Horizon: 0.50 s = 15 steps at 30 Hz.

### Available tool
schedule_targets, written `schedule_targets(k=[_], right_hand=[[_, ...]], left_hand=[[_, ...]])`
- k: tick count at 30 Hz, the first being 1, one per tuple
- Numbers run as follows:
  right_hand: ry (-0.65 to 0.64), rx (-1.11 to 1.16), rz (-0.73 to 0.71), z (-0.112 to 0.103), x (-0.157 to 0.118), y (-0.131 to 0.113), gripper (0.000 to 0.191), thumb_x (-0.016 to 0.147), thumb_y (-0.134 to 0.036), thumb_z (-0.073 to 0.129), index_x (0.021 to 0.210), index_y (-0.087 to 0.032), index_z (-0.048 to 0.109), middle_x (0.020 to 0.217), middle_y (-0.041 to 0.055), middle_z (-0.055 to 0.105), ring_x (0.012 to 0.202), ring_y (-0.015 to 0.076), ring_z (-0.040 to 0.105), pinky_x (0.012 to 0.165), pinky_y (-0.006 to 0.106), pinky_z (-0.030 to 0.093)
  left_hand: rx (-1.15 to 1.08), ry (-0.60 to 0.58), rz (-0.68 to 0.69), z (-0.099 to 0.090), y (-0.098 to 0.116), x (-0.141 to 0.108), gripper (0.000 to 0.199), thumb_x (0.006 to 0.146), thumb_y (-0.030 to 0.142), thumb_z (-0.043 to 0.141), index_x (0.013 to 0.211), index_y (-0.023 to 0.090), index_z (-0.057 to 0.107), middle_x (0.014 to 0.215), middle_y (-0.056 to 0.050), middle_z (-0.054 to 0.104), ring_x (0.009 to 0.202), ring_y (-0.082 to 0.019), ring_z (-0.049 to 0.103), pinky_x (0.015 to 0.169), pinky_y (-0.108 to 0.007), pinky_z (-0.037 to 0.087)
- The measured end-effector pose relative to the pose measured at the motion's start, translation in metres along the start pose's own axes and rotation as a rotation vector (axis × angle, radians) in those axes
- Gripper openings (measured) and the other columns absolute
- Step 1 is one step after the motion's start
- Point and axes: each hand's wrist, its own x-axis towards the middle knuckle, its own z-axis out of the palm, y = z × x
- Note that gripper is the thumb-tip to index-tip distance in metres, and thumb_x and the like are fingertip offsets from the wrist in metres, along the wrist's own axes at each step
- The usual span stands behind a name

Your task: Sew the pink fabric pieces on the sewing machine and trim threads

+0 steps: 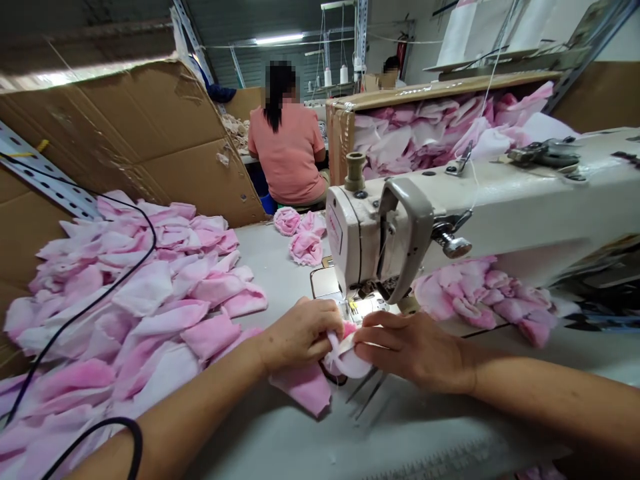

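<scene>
My left hand (300,333) and my right hand (415,350) meet just in front of the sewing machine's needle area (367,300), and both pinch a curled piece of pink-and-white fabric (347,357). A flat pink fabric strip (303,388) hangs from under my left hand onto the white tabletop (260,257). The cream industrial sewing machine (380,233) stands directly ahead of my hands. My fingers and the fabric hide part of its lit needle plate.
A large heap of pink fabric pieces (125,300) lies left, crossed by a black cable (85,300). More pieces (480,297) sit behind the machine, with pink rosettes (295,233) beyond my hands. A cardboard bin holds pink fabric (430,127). A co-worker (287,143) sits farther away.
</scene>
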Motion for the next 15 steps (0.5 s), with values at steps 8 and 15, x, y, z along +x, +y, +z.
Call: schedule_targets(k=[8,15], right_hand=[[-0.009,0.108,-0.034,0.004,0.003,-0.003,0.025,0.096,-0.011,0.039,0.105,-0.009,0.062,0.106,0.0109,0.067,0.115,0.0202,0.056,0.095,0.033,0.051],[-0.010,0.163,0.000,0.008,0.002,-0.006,0.020,0.096,-0.014,0.042,0.099,-0.017,0.062,0.105,0.0086,0.068,0.112,0.0186,0.058,0.093,0.033,0.052]], left_hand=[[0.104,0.054,-0.105,-0.002,-0.011,0.023,0.017,0.063,0.003,0.047,0.064,0.018,0.055,0.073,-0.002,0.056,0.078,-0.018,0.052,0.065,-0.026,0.037],[0.125,0.089,-0.149,0.006,-0.016,0.028,0.016,0.067,0.004,0.045,0.062,0.017,0.053,0.071,-0.003,0.054,0.078,-0.018,0.054,0.068,-0.026,0.040]])
